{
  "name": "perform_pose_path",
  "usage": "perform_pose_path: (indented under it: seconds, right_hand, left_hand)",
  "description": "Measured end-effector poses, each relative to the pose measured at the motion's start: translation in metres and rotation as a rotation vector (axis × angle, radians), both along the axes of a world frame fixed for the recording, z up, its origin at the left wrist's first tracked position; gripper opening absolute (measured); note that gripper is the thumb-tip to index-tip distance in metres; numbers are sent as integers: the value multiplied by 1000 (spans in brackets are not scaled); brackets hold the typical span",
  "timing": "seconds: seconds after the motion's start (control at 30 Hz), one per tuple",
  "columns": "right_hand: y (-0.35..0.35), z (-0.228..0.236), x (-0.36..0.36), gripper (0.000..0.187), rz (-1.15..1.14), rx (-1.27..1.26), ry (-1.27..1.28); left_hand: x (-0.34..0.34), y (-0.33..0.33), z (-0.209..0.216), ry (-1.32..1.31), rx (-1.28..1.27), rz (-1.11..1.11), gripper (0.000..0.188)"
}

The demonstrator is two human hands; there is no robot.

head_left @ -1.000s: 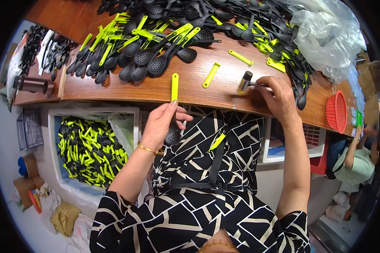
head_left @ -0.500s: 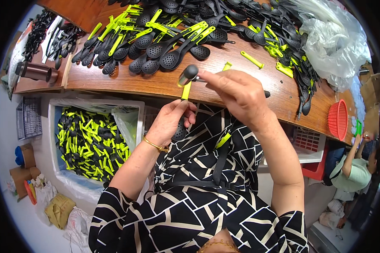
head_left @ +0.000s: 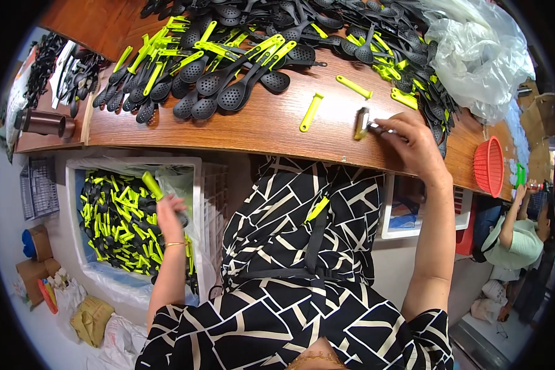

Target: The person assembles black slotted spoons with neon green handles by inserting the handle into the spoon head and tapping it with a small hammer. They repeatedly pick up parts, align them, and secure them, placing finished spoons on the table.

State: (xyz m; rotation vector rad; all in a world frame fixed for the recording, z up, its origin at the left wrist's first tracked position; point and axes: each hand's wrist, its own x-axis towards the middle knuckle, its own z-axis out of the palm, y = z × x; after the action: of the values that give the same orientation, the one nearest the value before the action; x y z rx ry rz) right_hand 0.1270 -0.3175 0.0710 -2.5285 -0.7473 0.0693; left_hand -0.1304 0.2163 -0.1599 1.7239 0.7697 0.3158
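Note:
My left hand [head_left: 168,213] is lowered over the white bin [head_left: 74,185] on my left and holds a slotted spoon [head_left: 153,186] with a black head and a yellow-green handle. That bin is full of the same black and yellow-green spoons. My right hand [head_left: 413,145] rests on the wooden table [head_left: 259,126] and grips a small mallet [head_left: 362,123] whose head lies on the tabletop. A loose yellow-green handle [head_left: 310,112] lies just left of the mallet, another handle [head_left: 353,87] behind it.
Heaps of black slotted spoons and yellow-green handles [head_left: 228,68] cover the far side of the table. A clear plastic bag [head_left: 481,49] sits at the right, a red basket [head_left: 490,165] on the table's right end. Another person [head_left: 518,237] sits at lower right.
My left hand has swung the assembled spoon down from the table edge to the bin. My right hand brought the mallet back from above the handle down to the tabletop.

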Motion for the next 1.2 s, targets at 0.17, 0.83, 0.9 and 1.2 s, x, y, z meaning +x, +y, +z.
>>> perform_pose_path:
  seconds: [0.17,0.83,0.9,1.2]
  right_hand:
    - [-10,3,14,18,-226,-159,-114]
    - [-33,-14,58,19,-379,-271,-243]
    - [-48,-21,57,16,-343,-240,-291]
    - [-41,-15,71,15,-313,-322,-210]
  left_hand:
    - [-85,119,-43,401,-460,796,47]
    - [305,-167,192,-415,1191,-683,23]
    - [312,-171,188,-414,1219,-703,20]
    - [306,-172,204,-443,1125,-820,19]
